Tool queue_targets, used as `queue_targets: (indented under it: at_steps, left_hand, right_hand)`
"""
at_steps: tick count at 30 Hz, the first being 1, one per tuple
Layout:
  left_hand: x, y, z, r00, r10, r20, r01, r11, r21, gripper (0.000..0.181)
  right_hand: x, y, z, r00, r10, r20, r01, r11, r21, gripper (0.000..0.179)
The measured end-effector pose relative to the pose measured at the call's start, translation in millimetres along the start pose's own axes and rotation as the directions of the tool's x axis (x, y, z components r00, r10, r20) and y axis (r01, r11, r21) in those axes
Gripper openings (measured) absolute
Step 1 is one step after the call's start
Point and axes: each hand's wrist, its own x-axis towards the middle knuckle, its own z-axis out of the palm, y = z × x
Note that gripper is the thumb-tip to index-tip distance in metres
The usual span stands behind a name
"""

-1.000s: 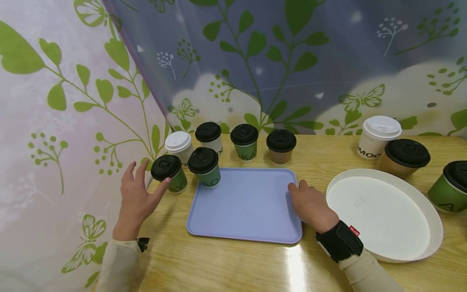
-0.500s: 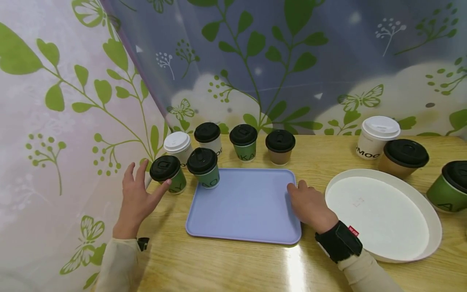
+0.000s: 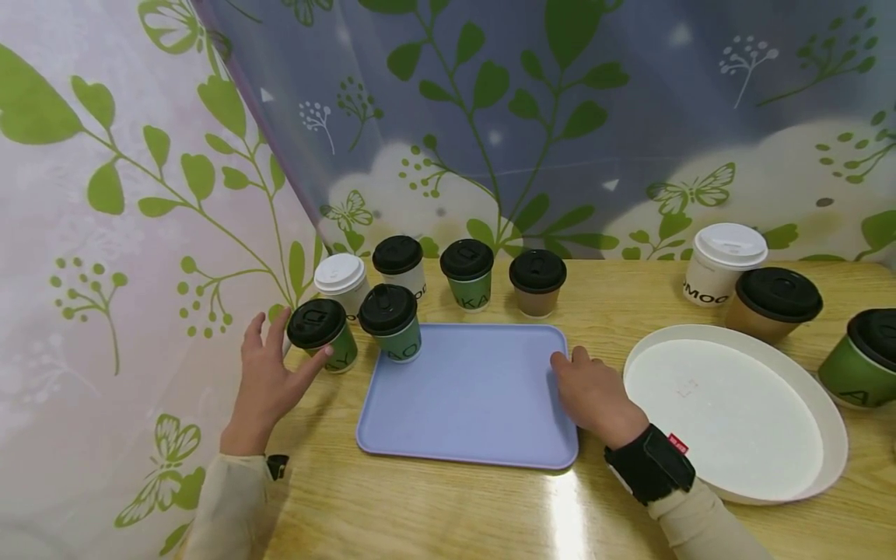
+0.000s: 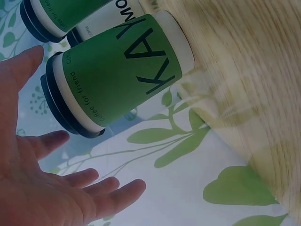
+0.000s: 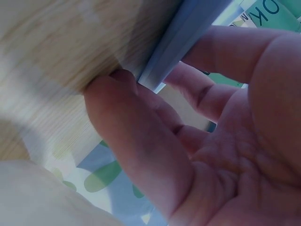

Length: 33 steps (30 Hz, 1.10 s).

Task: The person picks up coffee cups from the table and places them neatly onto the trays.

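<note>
My left hand (image 3: pixel 264 385) is beside a green paper coffee cup with a black lid (image 3: pixel 323 333), its fingers spread and its thumb in front of the cup. In the left wrist view a gap shows between the fingers and this cup (image 4: pixel 124 70), which has large dark letters on its side. My right hand (image 3: pixel 595 393) grips the right rim of a lavender rectangular tray (image 3: pixel 469 397). In the right wrist view the fingers (image 5: pixel 136 141) bend around the tray's edge (image 5: pixel 174 52). Another green cup with a black lid (image 3: pixel 392 320) stands at the tray's back left corner.
Behind the tray stand a white-lidded cup (image 3: pixel 341 278), a black-lidded white cup (image 3: pixel 399 260), a green cup (image 3: pixel 467 272) and a brown cup (image 3: pixel 537 281). A round white tray (image 3: pixel 721 412) lies at right, with more lidded cups beyond it. A patterned cloth (image 3: pixel 140 233) borders the table's left side.
My left hand has shifted slightly to the right, closer to the green cup. The right hand, the tray and the cups have stayed in place.
</note>
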Motion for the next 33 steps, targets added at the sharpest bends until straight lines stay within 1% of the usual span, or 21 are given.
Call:
queue_targets:
  at_steps: [6,13,20,33]
  left_hand:
    - [2.0,2.6,1.5,1.000,0.007,0.004,-0.007,1.000,0.012,0.089]
    - [4.5,4.3,2.3,1.000,-0.003,0.027,0.002,1.000,0.024,0.088]
    - [5.9,3.2,6.0,0.999,-0.001,0.041,0.000,1.000,0.021,0.086]
    - [7.0,7.4,7.3,0.998,-0.004,0.058,0.003,1.000,0.020,0.084]
  right_hand:
    - [-0.5,-0.1,-0.7,1.000,0.001,-0.002,0.000,1.000,0.013,0.019]
    - [-0.2,-0.1,-0.4,1.000,0.001,0.002,-0.001,1.000,0.014,0.019]
    - [0.9,0.4,-0.2,1.000,0.005,0.004,-0.005,1.000,0.015,0.019]
    - [0.1,0.1,0.4,1.000,0.012,0.005,-0.012,1.000,0.021,0.020]
